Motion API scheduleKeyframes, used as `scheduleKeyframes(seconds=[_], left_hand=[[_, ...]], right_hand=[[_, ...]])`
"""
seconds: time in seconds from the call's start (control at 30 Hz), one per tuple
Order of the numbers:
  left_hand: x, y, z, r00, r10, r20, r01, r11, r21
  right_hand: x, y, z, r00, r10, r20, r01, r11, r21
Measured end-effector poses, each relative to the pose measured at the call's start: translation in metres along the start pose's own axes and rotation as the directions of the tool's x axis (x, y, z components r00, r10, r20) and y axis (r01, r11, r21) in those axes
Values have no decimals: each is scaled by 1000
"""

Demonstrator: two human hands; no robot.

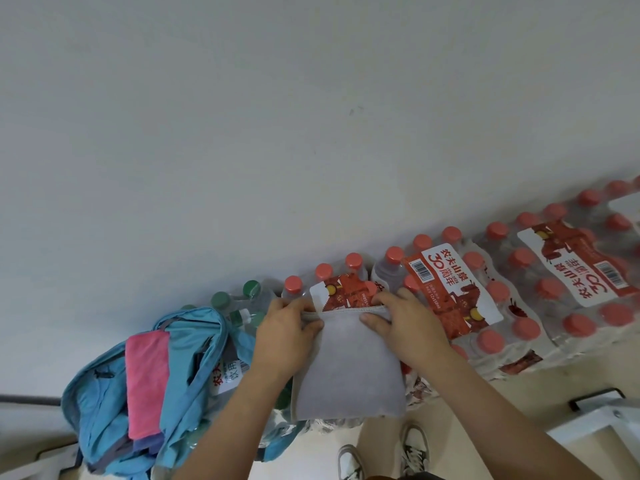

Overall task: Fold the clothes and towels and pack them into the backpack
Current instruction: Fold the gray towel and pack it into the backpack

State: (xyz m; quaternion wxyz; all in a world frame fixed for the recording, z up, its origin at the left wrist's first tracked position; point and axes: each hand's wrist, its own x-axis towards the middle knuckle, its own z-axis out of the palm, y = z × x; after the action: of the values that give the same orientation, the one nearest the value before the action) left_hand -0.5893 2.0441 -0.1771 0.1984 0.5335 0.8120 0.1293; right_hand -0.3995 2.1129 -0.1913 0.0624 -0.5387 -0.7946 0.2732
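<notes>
A grey towel (pixel 349 372) lies folded into a rectangle on shrink-wrapped water packs. My left hand (pixel 284 327) pinches its far left corner. My right hand (pixel 405 323) grips the far edge at the right corner. To the left, a blue backpack (pixel 104 386) lies open on its side. A folded pink towel (pixel 147 379) sits in its opening, with a bit of purple cloth (pixel 147 445) under it.
Packs of red-capped water bottles (pixel 519 292) run along the white wall (pixel 311 116) to the right. Green-capped bottles (pixel 239 299) stand behind the backpack. My shoes (pixel 412 445) are on the floor below. A white frame (pixel 595 427) is at lower right.
</notes>
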Motion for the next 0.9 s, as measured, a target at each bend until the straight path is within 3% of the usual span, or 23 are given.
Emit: scheduleKeyframes(seconds=[0.17,0.3,0.47,0.53,0.6,0.67,0.73,0.83,0.9], left_hand=[[2,1,-2,999,-1,49,2,1000,-10],[2,2,-4,995,-39,94,54,986,-161],[4,-2,-30,930,-38,366,177,918,-355],[4,2,-43,891,-12,453,225,880,-419],[5,10,-59,944,41,326,125,872,-473],[6,20,-76,992,93,90,-33,851,-524],[4,27,-86,985,151,-81,-171,848,-501],[1,23,-74,920,347,-185,-374,916,-146],[-4,14,-49,916,399,-34,-393,912,117]], right_hand=[[7,-5,-24,982,-51,184,51,999,2],[14,-9,-29,962,-68,263,72,997,-6],[24,-13,-34,885,-78,460,-8,983,182],[27,-19,-45,854,-120,506,37,985,171],[32,-28,-68,878,-192,438,139,979,150],[34,-38,-96,929,-272,250,242,959,146],[31,-43,-113,935,-351,48,341,929,142],[19,-40,-98,880,-461,-115,467,884,26],[11,-27,-64,882,-466,-68,460,884,-86]])
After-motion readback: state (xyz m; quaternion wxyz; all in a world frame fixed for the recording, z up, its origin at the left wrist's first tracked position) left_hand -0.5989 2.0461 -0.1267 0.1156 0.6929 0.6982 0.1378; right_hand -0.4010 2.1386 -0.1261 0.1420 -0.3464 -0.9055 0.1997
